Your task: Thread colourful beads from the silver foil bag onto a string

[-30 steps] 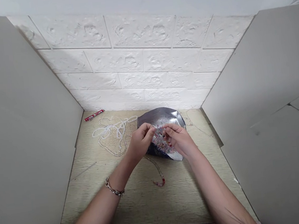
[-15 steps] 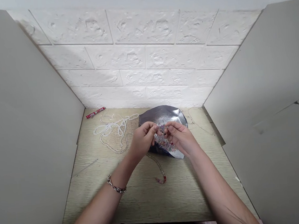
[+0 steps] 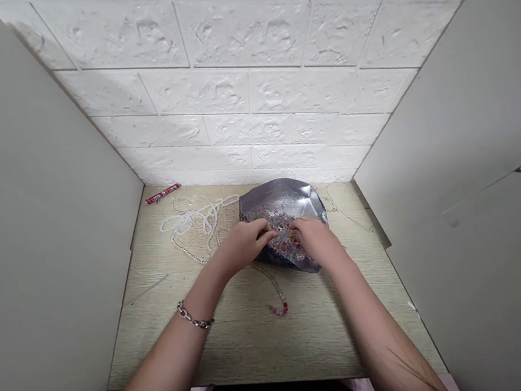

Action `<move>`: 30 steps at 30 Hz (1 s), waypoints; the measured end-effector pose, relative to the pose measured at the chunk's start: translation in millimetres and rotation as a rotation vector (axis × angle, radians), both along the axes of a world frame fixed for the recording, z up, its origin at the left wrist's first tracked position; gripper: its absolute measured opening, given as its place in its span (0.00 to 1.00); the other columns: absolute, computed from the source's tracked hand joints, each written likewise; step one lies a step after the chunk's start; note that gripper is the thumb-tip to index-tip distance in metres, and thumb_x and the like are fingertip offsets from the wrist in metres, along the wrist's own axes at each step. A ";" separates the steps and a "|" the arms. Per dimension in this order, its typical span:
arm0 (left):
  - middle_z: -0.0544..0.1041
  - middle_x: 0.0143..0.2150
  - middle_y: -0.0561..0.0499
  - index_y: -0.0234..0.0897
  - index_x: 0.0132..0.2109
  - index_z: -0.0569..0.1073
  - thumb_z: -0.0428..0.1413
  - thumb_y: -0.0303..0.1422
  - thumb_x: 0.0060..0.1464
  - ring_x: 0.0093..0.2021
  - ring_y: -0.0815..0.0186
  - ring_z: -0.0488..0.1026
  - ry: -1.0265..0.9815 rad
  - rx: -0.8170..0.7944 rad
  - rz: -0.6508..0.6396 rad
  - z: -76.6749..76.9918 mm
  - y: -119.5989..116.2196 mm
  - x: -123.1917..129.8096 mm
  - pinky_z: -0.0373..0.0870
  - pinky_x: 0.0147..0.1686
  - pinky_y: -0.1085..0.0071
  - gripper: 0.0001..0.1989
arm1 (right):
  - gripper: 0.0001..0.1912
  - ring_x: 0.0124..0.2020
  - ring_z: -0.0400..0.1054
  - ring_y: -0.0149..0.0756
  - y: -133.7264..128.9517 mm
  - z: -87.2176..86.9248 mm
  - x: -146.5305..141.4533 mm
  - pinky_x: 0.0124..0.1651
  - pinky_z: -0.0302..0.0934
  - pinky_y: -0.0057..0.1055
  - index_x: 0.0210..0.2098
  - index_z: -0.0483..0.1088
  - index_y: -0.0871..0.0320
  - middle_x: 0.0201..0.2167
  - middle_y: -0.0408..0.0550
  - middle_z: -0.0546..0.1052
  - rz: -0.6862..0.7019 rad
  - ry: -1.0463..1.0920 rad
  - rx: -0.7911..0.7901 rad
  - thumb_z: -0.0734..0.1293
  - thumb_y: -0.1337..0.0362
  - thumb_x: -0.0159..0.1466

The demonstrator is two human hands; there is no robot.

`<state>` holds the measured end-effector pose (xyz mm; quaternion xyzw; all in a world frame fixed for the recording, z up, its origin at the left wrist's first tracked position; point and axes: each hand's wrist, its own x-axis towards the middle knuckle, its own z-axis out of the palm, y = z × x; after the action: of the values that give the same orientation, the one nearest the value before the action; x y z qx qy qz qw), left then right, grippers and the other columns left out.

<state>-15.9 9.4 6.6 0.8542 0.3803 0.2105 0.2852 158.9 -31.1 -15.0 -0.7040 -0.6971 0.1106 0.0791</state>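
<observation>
A silver foil bag [image 3: 278,192] lies open on the table, with many small mixed-colour beads [image 3: 269,213] heaped inside. At its left edge my left hand [image 3: 246,241] is closed, thumb and forefinger pinched together. From beneath this hand a string of beads [image 3: 274,283] runs down onto the table, ending in a curl of red and pink beads. The thread at my left fingertips is too fine to see. My right hand [image 3: 313,236] reaches down into the heaped beads from the right. Its fingers are curled and their tips partly hidden, next to a few yellow and red beads.
White and pearl-coloured bead strands [image 3: 194,223] lie loosely left of the bag. A red packet [image 3: 163,194] rests at the back left corner. Thin chain or thread [image 3: 332,204] lies behind the bag on the right. Grey panels [image 3: 50,216] and a white brick-pattern wall [image 3: 250,86] enclose the table [image 3: 238,351].
My hands were close together above the bag, fingertips nearly meeting. Now my right hand has dropped into the beads, and my left hand has lowered slightly, still pinched. The view has shifted a little.
</observation>
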 end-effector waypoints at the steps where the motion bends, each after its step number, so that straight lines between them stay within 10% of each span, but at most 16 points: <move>1: 0.66 0.19 0.55 0.35 0.25 0.67 0.49 0.37 0.49 0.21 0.73 0.61 0.000 -0.042 -0.025 1.8 0.5 -1.4 0.55 0.22 0.76 0.11 | 0.14 0.33 0.62 0.34 -0.4 -0.5 -0.1 0.33 0.50 0.28 0.33 0.67 0.59 0.33 0.50 0.68 0.004 -0.035 0.011 0.51 0.72 0.60; 8: 0.67 0.22 0.54 0.35 0.26 0.68 0.50 0.40 0.46 0.14 0.77 0.56 0.004 -0.501 -0.100 12.6 5.3 -14.2 0.49 0.09 0.80 0.12 | 0.13 0.34 0.63 0.34 0.9 2.4 -2.5 0.48 0.47 0.37 0.31 0.68 0.58 0.30 0.47 0.71 0.017 -0.027 0.103 0.53 0.67 0.61; 13: 0.67 0.22 0.54 0.36 0.27 0.68 0.50 0.41 0.46 0.12 0.78 0.53 0.015 -0.622 -0.155 13.1 8.7 -17.6 0.49 0.09 0.80 0.12 | 0.16 0.33 0.64 0.34 6.7 12.2 -6.4 0.46 0.52 0.40 0.27 0.64 0.59 0.28 0.46 0.71 -0.168 0.399 0.129 0.50 0.59 0.61; 18: 0.68 0.25 0.53 0.36 0.27 0.67 0.50 0.39 0.48 0.17 0.77 0.58 -0.051 -0.660 -0.246 15.1 7.7 -15.2 0.55 0.14 0.80 0.10 | 0.15 0.23 0.64 0.29 6.1 2.9 -28.8 0.27 0.57 0.27 0.25 0.61 0.58 0.25 0.45 0.71 -0.111 1.229 -0.300 0.52 0.55 0.59; 23: 0.67 0.25 0.54 0.35 0.29 0.68 0.49 0.39 0.49 0.18 0.77 0.57 -0.022 -0.656 -0.271 16.3 8.5 -17.8 0.55 0.15 0.81 0.10 | 0.10 0.22 0.64 0.25 3.8 -5.4 -40.0 0.25 0.55 0.22 0.26 0.63 0.59 0.23 0.45 0.71 -0.121 1.335 -0.544 0.57 0.60 0.57; 30: 0.70 0.28 0.52 0.35 0.28 0.67 0.50 0.41 0.48 0.19 0.77 0.58 -0.004 -0.667 -0.252 18.1 9.6 -19.6 0.55 0.15 0.80 0.13 | 0.12 0.33 0.66 0.31 11.9 -11.4 -12.1 0.36 0.61 0.29 0.29 0.64 0.60 0.34 0.50 0.71 -0.377 1.312 -0.192 0.58 0.57 0.56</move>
<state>-35.4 19.1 24.7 0.7538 0.3193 0.0393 0.5730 146.8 -19.2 -26.4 -0.6046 -0.3580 0.5594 0.4398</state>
